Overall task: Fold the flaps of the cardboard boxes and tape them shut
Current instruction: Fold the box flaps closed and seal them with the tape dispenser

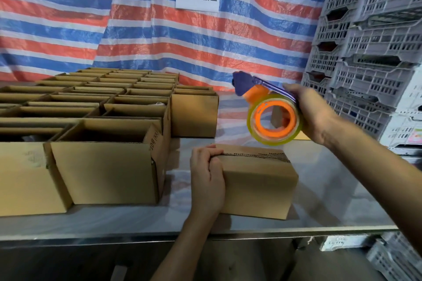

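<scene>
We are gripping the box by its left end in our left hand and hovering the tape dispenser, clasped in our right hand, above the seam's right half.

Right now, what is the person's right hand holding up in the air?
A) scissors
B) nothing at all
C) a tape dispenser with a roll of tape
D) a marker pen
C: the right hand grips the purple-and-orange tape dispenser with its clear roll, lifted clear of the small box that the left hand holds by its end.
</scene>
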